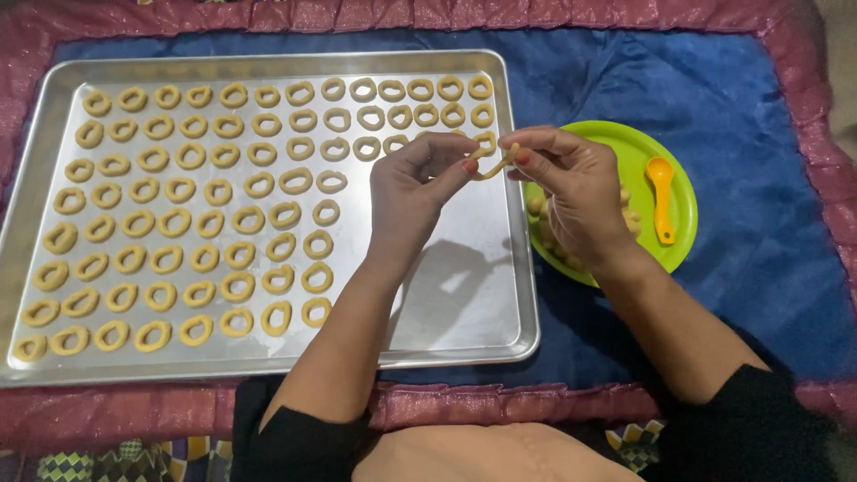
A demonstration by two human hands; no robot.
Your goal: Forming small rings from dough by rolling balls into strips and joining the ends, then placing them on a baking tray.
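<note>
Both forearms are bare, with black sleeves pushed up near the elbows. The left hand point(412, 192) and right hand point(576, 192) wear red-orange polish on the thumbnails; no rings show.

Pale golden dough rings point(187, 210) on silver tray point(464, 303), lime-green plate point(669, 161), orange spoon point(661, 192), blue cloth point(759, 268), perhaps maroon-edged.
</note>
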